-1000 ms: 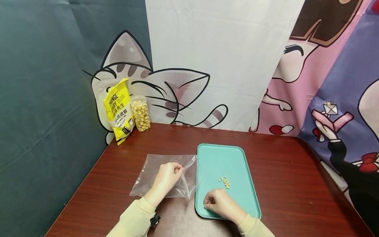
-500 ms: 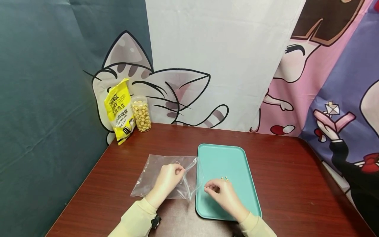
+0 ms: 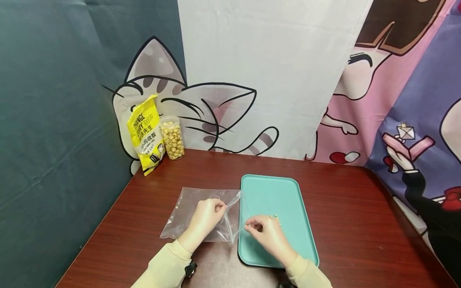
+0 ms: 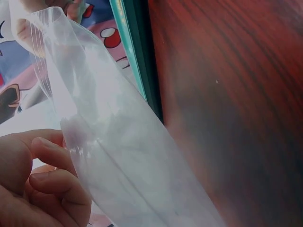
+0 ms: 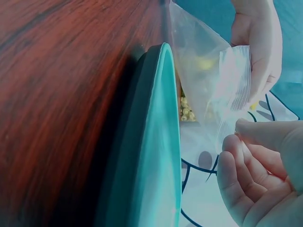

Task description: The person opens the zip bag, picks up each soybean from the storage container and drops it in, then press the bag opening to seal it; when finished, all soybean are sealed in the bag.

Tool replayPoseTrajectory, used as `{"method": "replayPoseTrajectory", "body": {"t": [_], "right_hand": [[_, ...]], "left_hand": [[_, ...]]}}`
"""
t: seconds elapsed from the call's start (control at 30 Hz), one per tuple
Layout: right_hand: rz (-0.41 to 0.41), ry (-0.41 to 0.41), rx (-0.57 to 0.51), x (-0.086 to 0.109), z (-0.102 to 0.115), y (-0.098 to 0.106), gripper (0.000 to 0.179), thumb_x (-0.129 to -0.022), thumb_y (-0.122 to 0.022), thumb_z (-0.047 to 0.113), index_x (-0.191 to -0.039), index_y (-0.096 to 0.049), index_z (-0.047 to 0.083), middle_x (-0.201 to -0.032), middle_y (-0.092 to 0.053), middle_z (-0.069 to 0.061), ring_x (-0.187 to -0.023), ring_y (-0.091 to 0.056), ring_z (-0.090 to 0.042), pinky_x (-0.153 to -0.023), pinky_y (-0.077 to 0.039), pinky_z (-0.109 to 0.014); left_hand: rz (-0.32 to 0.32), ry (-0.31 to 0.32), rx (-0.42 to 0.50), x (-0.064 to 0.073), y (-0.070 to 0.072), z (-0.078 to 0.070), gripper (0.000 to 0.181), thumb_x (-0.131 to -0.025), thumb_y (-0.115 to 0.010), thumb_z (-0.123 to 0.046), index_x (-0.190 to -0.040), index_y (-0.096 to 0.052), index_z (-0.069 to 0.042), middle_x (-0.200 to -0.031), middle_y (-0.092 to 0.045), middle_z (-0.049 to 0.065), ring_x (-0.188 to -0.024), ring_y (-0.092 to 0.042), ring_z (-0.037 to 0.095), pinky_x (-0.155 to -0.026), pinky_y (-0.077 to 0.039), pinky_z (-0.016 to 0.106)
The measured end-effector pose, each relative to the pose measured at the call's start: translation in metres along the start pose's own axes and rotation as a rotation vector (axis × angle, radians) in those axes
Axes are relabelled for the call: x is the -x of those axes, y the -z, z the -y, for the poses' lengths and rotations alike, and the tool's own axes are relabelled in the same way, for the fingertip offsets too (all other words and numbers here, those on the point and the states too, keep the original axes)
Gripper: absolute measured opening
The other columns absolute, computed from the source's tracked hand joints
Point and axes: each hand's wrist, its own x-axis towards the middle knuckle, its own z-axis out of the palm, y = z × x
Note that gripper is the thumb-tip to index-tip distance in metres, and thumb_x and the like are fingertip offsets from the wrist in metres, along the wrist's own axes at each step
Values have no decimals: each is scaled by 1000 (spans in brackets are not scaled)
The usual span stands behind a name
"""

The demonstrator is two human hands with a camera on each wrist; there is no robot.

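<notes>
A clear zip-lock bag (image 3: 187,204) lies on the table at the left edge of the tray, its mouth facing right and parted. My left hand (image 3: 207,214) pinches the upper side of the mouth between thumb and fingers. At the near lip of the mouth, my right hand (image 3: 268,236) has thumb and fingertip together, pinching the film. The right wrist view shows these fingertips (image 5: 232,142) right at the zip edge. A few pale yellow kernels (image 3: 276,217) sit on the turquoise tray (image 3: 270,192), partly hidden behind the right hand. A tiny pale piece shows inside the bag.
At the back left, a yellow snack bag (image 3: 145,136) leans against the printed cloth. Beside it stands a clear plastic jar (image 3: 173,138) of popcorn-like pieces. The dark red wooden table (image 3: 342,208) extends to the right of the tray.
My right hand has risen from the tray's near left corner to the bag's mouth, covering most of the kernels. The left hand has kept its grip on the bag, nearly still.
</notes>
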Motion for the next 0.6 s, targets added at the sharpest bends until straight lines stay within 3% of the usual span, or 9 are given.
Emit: {"method": "replayPoseTrajectory", "body": {"t": [0.33, 0.6], "right_hand": [[13, -9, -18, -1, -1, -1, 7, -78, -74, 7, -86, -72, 7, -68, -62, 8, -59, -52, 2, -56, -46, -20], [-30, 4, -22, 2, -3, 5, 9, -78, -74, 5, -86, -71, 8, -66, -60, 9, -57, -50, 2, -55, -45, -20]], "left_hand": [[5, 5, -10, 0, -1, -1, 9, -78, -66, -4, -74, -72, -10, -54, -50, -9, -50, -41, 1, -50, -38, 17], [13, 13, -7, 2, 1, -2, 9, -79, -66, -5, -74, -72, -10, -53, -48, -10, -50, -39, 1, -51, -38, 17]]}}
